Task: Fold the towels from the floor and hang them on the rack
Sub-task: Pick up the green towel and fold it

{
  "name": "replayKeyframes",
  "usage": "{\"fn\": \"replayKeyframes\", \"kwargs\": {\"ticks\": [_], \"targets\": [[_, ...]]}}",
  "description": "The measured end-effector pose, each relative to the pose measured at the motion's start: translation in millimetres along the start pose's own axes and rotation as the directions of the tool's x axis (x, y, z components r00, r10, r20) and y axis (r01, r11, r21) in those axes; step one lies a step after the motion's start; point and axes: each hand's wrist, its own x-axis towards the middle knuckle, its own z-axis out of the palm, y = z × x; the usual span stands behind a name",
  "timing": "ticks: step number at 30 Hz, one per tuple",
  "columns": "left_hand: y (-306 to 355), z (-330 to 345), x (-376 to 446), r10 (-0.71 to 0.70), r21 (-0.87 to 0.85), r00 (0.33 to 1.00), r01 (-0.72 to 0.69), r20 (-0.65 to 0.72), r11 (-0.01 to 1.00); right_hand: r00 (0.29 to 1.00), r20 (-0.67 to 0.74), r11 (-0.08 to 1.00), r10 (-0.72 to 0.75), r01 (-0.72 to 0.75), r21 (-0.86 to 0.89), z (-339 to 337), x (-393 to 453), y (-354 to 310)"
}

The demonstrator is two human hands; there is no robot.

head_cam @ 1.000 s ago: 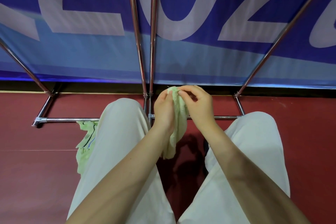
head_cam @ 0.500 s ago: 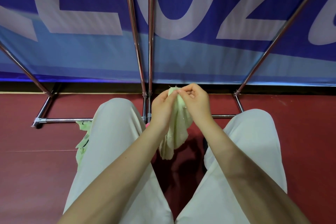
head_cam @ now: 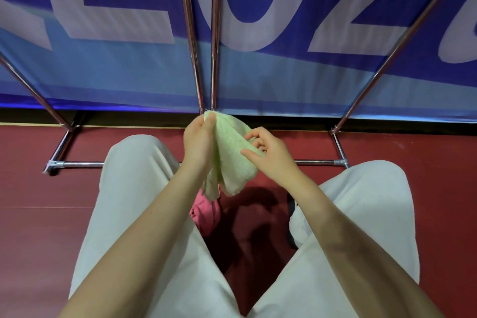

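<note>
- We see a small light-green terry towel point(head_cam: 229, 152) held up in the middle of the frame, between two knees in loose off-white trousers point(head_cam: 134, 188).
- The left hand point(head_cam: 198, 142) pinches the towel's top corner between thumb and fingers, just below the centre of the frame, and the cloth hangs down from that grip in soft folds.
- The right hand point(head_cam: 268, 155) sits just right of the towel, with its thumb laid across the front of the cloth and its fingers curled round the right edge, so it grips the towel as well.
- The towel's lower end hangs free above the dark red floor point(head_cam: 38, 214) and touches neither knee, as far as we can tell.
- A crumpled pink cloth point(head_cam: 204, 214) lies on the floor below the green towel, partly hidden by the left forearm and left leg.
- A chrome metal tube rack point(head_cam: 214, 33) stands beyond the hands: two near-upright poles rise at the upper centre, slanted poles run to the upper left and upper right, and a low horizontal bar crosses behind the knees.
- A blue banner with large white letters point(head_cam: 258, 8) fills the upper half of the frame behind the rack.
</note>
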Motion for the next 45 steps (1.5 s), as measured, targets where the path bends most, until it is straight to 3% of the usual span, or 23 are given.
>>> {"fn": "replayKeyframes", "kwargs": {"ticks": [6,17,21,26,33,36,38,41,45], "targets": [[-7,-15,-6,0.12,0.125,0.986,-0.135,0.117,0.983,0.999,0.042,0.967,-0.034,0.044,-0.252,2,-11,16],[-18,-36,1,0.096,0.173,0.99,-0.114,0.105,0.978,0.966,-0.114,0.915,-0.231,0.176,-0.362,2,-19,16],[-18,-35,0,0.13,0.164,0.985,-0.147,0.112,0.975,0.97,-0.203,0.937,-0.136,0.059,-0.345,-2,-14,22],[-16,-30,-4,0.179,0.164,0.971,-0.205,0.161,0.965,0.985,-0.166,0.959,0.045,-0.089,-0.268,-4,-10,29],[-14,-33,-7,0.299,0.154,0.929,-0.336,0.218,0.929,0.984,-0.146,0.958,0.099,-0.134,-0.254,-5,-5,39],[-12,-36,-4,0.326,0.118,0.925,-0.352,0.194,0.929,0.972,-0.178,0.974,0.154,-0.18,-0.139,-6,-1,38],[-12,-37,-2,0.322,0.094,0.933,-0.339,0.163,0.936,0.962,-0.13,0.969,0.241,-0.231,0.083,-8,2,35],[-16,-39,4,0.275,0.061,0.955,-0.283,0.108,0.957,0.954,-0.129,0.868,0.269,-0.182,0.461,-13,5,24],[-18,-37,4,0.241,0.017,0.966,-0.243,0.089,0.97,0.931,-0.251,0.814,0.267,-0.078,0.575,-17,9,10]]}}
